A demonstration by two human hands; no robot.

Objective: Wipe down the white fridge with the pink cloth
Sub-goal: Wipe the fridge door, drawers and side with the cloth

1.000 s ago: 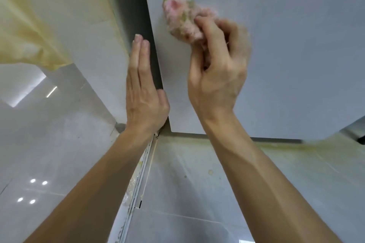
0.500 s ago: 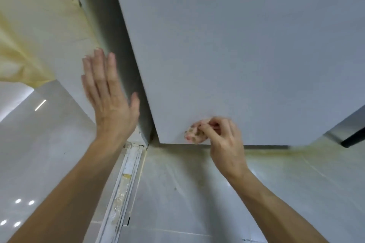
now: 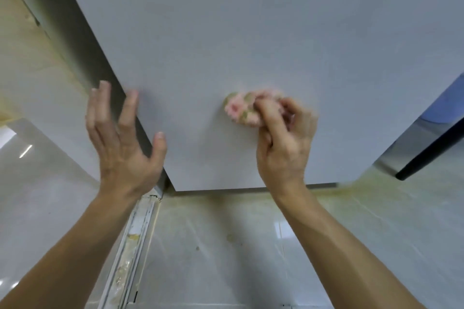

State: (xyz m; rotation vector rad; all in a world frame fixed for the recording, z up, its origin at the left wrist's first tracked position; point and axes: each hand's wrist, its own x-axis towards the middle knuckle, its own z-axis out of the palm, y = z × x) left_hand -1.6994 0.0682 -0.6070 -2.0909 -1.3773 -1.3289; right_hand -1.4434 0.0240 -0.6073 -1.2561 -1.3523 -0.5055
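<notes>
- The white fridge (image 3: 251, 32) fills the upper part of the view. It is a tall appliance with a flat, smooth, matt front panel.
- Its grey side wall (image 3: 75, 40) falls away to the left in shade.
- A fluffy pink cloth (image 3: 239, 109), bunched into a small wad with dull green-beige patches, lies against the fridge front. It sits in the lower part of the panel, above the bottom edge and somewhat nearer the right edge than the left.
- The right hand (image 3: 283, 148) is clamped on the pink cloth, its fingers curled over the right side of the wad. The left part of the wad sticks out past the fingertips. The hand is a little blurred.
- The left hand (image 3: 120, 143) is at the left edge of the front, above the lower left corner. Its fingers are straight and spread apart, and it holds nothing.
- Its thumb and forefinger lie over the front face and the other fingers over the side wall. Whether the palm touches the fridge cannot be told.
- A glossy pale tiled floor (image 3: 226, 253) lies below the bottom edge of the fridge.
- A yellowish stain band (image 3: 351, 190) runs along the floor near the lower right corner of the fridge.
- A pale metal floor track (image 3: 130, 246) runs from the lower left corner of the fridge toward the bottom of the view, with yellow grime in its channel.
- Beyond the right edge of the fridge stands a black and chrome edge (image 3: 426, 153) with a blurred blue shape (image 3: 447, 103) above it. What they belong to cannot be told.
</notes>
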